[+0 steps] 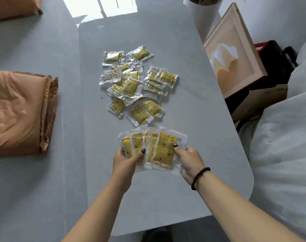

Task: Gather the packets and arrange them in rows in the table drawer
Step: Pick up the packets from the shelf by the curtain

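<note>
Several yellow packets in clear wrappers lie in a loose pile [134, 84] in the middle of the grey table [192, 105]. Nearer to me, a fanned bunch of packets [159, 147] is held above the table by both hands. My left hand [126, 159] grips the bunch's left side, thumb on top. My right hand [189, 158] pinches the right edge of the front packet, thumb on its face. No drawer shows in the head view.
An orange cushion [21, 112] lies on the floor left of the table, another one [12, 7] at the far left. A framed picture [234, 53] leans at the table's right side, with a cardboard box [258, 102] and white bedding [288, 137] beyond.
</note>
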